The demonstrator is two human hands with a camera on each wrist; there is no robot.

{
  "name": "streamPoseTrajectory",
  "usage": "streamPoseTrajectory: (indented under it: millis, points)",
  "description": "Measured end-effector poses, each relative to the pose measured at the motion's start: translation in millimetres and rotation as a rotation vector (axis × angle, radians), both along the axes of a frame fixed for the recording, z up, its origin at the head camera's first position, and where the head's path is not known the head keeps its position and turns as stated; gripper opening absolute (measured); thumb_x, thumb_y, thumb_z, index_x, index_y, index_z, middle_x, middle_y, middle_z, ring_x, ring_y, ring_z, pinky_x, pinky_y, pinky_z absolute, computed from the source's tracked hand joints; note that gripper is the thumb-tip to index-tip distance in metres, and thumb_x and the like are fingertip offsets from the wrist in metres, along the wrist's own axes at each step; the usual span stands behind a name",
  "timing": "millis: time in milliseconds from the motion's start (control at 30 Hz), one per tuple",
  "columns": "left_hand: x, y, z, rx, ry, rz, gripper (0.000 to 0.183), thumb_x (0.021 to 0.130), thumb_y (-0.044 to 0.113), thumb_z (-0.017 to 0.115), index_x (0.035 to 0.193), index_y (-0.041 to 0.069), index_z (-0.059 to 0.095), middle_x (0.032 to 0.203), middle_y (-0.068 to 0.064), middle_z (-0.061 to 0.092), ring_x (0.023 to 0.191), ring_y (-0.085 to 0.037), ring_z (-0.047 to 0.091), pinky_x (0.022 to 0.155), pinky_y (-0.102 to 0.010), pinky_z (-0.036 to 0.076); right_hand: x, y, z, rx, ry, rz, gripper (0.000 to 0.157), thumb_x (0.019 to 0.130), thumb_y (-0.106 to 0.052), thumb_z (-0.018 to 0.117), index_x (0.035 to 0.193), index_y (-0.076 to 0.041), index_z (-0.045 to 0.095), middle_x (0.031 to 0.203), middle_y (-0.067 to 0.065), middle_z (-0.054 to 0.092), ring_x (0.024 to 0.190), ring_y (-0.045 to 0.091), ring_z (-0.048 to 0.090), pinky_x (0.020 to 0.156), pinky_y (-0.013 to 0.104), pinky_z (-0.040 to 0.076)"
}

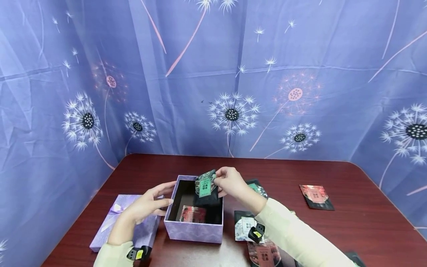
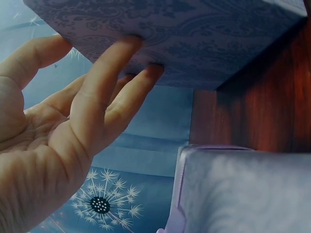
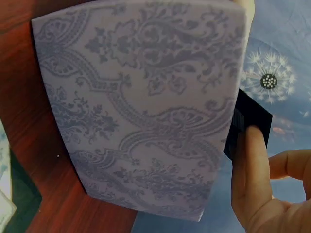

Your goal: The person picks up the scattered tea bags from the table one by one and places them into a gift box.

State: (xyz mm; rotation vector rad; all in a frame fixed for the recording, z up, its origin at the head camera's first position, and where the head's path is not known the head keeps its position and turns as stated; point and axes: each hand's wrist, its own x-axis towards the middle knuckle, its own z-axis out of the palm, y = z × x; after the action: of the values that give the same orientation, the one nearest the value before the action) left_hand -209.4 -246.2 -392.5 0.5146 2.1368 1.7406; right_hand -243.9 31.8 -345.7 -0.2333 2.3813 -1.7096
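My right hand [image 1: 233,181] pinches a black tea packet with a green label [image 1: 205,187] by its right edge, over the open lilac patterned box [image 1: 194,231]. In the right wrist view the packet's dark back [image 3: 257,116] sticks out past the box wall. A red-labelled packet [image 1: 193,214] lies inside the box near its front. My left hand [image 1: 146,203] is at the box's left side, and its fingertips [image 2: 150,73] touch the outer wall in the left wrist view.
The purple lid [image 1: 115,222] with a bow lies left of the box, under my left forearm. Right of the box are a white-labelled packet [image 1: 245,226], a red one [image 1: 265,254] and a green one [image 1: 257,187], partly covered by my right arm. Another red packet [image 1: 316,196] lies farther right.
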Motion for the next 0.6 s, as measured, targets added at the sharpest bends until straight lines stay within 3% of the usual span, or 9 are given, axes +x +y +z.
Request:
streamPoseTrajectory:
  millis: [333, 600]
  points:
    - [0.1, 0, 1.0, -0.011, -0.001, 0.01, 0.067, 0.093, 0.011, 0.057, 0.148, -0.002, 0.022, 0.147, -0.037, 0.022, 0.116, -0.041, 0.052, 0.082, -0.049, 0.053, 6.1, -14, -2.5, 0.002, -0.031, 0.062, 0.019, 0.084, 0.008, 0.05, 0.102, 0.011, 0.055, 0.075, 0.005, 0.055, 0.056, 0.011, 0.053, 0.055, 0.031, 0.056]
    - [1.0, 0, 2.1, -0.014, 0.002, -0.002, 0.067, 0.094, 0.012, 0.057, 0.149, -0.002, 0.021, 0.148, -0.036, 0.021, 0.117, -0.041, 0.051, 0.082, -0.049, 0.053, 5.7, -33, -9.2, 0.036, -0.05, 0.076, 0.01, 0.08, 0.009, 0.053, 0.09, 0.009, 0.053, 0.069, 0.007, 0.053, 0.05, 0.011, 0.054, 0.053, 0.032, 0.056]
